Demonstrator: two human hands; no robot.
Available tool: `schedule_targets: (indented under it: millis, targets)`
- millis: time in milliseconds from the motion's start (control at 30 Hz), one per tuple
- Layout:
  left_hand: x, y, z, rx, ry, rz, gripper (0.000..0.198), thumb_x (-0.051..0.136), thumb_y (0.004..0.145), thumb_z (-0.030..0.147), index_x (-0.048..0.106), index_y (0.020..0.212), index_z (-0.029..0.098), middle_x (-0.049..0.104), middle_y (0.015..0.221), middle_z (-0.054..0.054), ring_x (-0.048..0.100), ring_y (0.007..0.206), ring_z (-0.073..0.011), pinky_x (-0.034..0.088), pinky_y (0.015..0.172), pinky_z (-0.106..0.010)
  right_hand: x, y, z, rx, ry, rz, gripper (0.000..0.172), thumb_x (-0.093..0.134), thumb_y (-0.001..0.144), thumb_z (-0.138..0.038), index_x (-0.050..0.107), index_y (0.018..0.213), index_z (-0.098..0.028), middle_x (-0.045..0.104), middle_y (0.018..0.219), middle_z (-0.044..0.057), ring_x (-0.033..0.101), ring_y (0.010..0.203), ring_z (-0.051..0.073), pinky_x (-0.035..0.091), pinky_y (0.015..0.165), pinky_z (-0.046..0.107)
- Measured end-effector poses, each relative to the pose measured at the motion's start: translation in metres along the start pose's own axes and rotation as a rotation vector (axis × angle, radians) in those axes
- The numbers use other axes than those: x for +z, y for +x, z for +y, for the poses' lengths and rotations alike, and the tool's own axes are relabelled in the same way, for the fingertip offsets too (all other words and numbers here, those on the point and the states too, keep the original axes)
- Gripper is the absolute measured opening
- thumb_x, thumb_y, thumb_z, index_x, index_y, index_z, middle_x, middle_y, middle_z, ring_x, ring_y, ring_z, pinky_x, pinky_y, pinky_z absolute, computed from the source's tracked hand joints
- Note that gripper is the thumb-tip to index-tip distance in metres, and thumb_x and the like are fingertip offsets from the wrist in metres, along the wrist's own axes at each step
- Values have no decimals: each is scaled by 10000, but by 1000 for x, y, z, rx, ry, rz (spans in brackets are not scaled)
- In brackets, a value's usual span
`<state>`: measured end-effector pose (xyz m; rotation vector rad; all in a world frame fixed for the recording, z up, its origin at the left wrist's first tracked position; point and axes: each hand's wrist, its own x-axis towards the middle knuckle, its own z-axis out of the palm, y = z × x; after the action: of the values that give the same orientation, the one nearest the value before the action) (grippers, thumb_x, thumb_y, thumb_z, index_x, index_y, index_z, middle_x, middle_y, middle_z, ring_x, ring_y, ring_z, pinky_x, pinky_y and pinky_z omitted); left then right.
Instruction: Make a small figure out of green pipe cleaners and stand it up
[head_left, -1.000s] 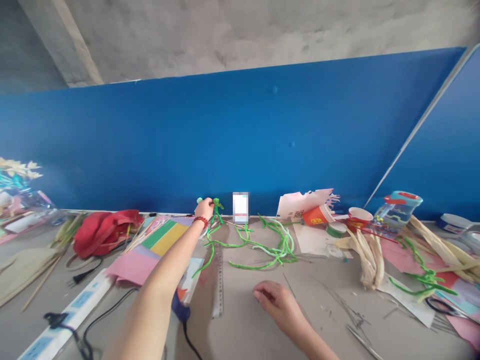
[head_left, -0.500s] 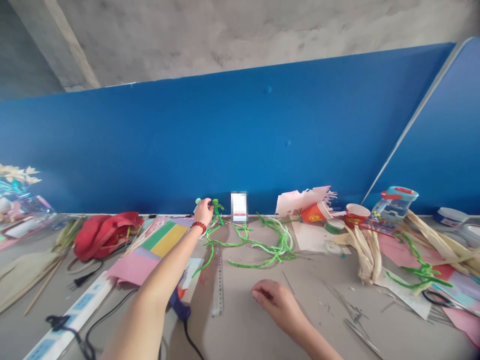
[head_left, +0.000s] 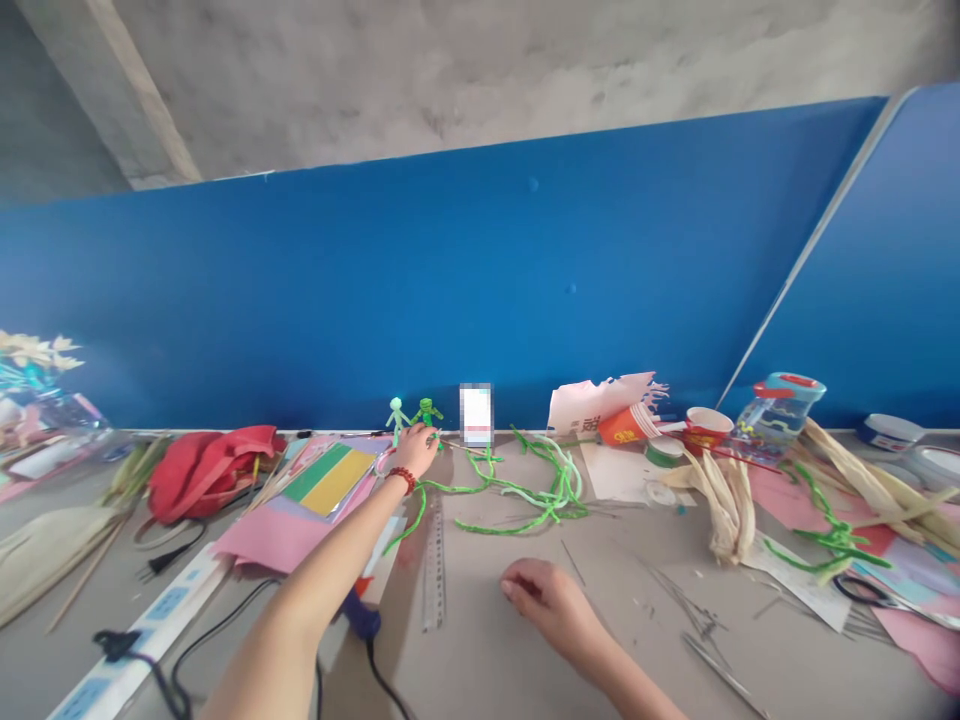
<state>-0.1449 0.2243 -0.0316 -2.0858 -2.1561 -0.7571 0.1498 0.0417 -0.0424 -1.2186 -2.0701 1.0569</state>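
Note:
My left hand point(head_left: 418, 449), with a red beaded bracelet at its wrist, reaches to the back of the table. Its fingers are closed around the lower part of a green figure point(head_left: 427, 409) of fuzzy stems. Close to its left stands a paler mint-green figure point(head_left: 397, 412), apart from the fingers. My right hand point(head_left: 541, 592) rests on the table near the front, its fingers curled in with nothing visible in them. Bent green fuzzy stems point(head_left: 551, 505) lie in a loose tangle between the hands and the partition.
A clear ruler point(head_left: 434, 575) lies in the middle. Coloured sheets point(head_left: 330, 478), a red bag point(head_left: 210, 470), a power strip point(head_left: 142, 635) and a blue-handled corded tool point(head_left: 362, 617) are left. Paper cups point(head_left: 626, 426), dried husks point(head_left: 726, 510) and scissors point(head_left: 870, 592) are right. A blue partition point(head_left: 480, 270) stands behind.
My left hand has moved lower, from beside the green figure's upper part to its legs. The mint-green figure now shows fully. My right hand stays in place.

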Motion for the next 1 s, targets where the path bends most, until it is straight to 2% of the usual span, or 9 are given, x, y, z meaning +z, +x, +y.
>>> schedule_targets:
  millis: [200,467,600,767,900,1000]
  targets:
    - [3,10,-13,37,6,19,313,530,881,232,699,1136,168,628,1259,-127,511,1177,-318,413,1041,-430,3,-2,-1,8,-26,-5,208,507,861,-277,703,838,-212,683,784,21,578,694,160,374,617,232]
    - [1,1,-15,31,-15,-24,321,523,887,249,677,1162,190,621,1244,-108,534,1171,-284,429,1025,-394,3,0,2,2,-32,-5,205,508,860,-278,702,840,-214,684,783,18,580,691,159,370,613,231]
    - [-4,-5,-12,10,-22,-70,322,533,885,228,665,1177,208,610,1257,-98,531,1195,-270,432,1024,-374,1,-1,-1,-6,-37,-15,206,503,858,-281,695,833,-210,677,773,20,575,684,162,366,610,235]
    - [-4,-6,0,-90,-37,-118,252,548,912,259,664,1122,181,618,1196,-122,600,1080,-258,498,929,-406,0,0,0,-20,-35,-13,217,487,868,-289,682,823,-205,669,766,26,579,695,169,374,621,238]
    - [-2,-3,8,-134,-80,-145,328,580,926,329,581,1212,167,605,1230,-105,625,1036,-229,543,871,-441,0,0,1,-10,-33,-13,220,485,874,-298,679,820,-208,664,758,23,576,689,170,375,616,238]
    - [-11,-2,7,-140,-112,-126,342,583,925,330,570,1227,170,599,1241,-104,624,1039,-228,547,868,-442,-1,-1,0,-17,-29,-9,219,487,877,-299,682,835,-207,667,772,25,574,694,169,380,625,240]
